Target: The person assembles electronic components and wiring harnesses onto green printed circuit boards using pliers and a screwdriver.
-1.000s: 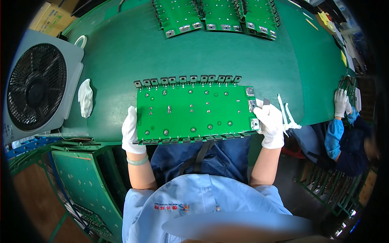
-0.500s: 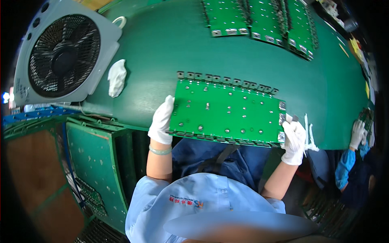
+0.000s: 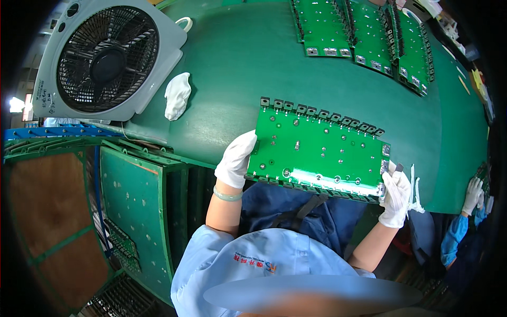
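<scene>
A long green circuit board (image 3: 311,150) is held up between my two white-gloved hands, above the near edge of the table. Black components line its far and near long edges, and shiny solder joints dot the face turned up. My left hand (image 3: 236,161) grips the left short edge; its fingertips are hidden behind the board. At the other end, my right hand (image 3: 396,196) pinches the right short edge by the silvery pads. A small dark piece (image 3: 399,168) shows at the right fingertips. Glare streaks the board's near side.
Several similar circuit boards (image 3: 325,31) lie at the far side of the green table (image 3: 222,79). A grey box fan (image 3: 108,63) stands at far left, near a crumpled white glove (image 3: 178,96). Green cabinet (image 3: 132,195) at left; a co-worker's gloved hand (image 3: 472,195) at right.
The view has shifted, so the table things appear further right and slightly lower. The board stays in both hands and has tilted slightly, bringing a bright reflection onto its near side.
</scene>
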{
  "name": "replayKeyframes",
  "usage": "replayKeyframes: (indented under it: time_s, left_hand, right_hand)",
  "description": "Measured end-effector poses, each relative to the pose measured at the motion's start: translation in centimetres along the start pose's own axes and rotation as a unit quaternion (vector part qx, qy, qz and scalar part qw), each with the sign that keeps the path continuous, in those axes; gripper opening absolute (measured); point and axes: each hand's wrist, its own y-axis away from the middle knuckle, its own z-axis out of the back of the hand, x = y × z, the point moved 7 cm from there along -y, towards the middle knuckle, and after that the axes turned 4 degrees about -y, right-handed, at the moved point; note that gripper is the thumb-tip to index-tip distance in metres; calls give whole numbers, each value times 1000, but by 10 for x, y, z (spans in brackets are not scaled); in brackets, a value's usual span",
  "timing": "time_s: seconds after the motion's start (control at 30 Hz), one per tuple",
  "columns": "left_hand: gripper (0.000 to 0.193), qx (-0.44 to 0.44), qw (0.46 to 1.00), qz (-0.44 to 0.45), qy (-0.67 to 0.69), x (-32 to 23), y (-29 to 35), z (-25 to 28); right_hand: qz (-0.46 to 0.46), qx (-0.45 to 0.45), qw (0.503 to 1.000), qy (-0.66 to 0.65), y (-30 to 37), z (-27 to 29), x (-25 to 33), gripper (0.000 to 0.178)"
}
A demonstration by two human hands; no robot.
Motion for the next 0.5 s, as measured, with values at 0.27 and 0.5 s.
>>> replayKeyframes:
  time_s: [0.27,0.5]
  left_hand:
    - [43,106,937,6,-333,-42,10,-25]
    - [30,49,672,-209,-708,-59,-1,-53]
  right_hand:
    - [33,24,993,106,13,17,10,5]
    - [264,93,947,158,18,-15,34,18]
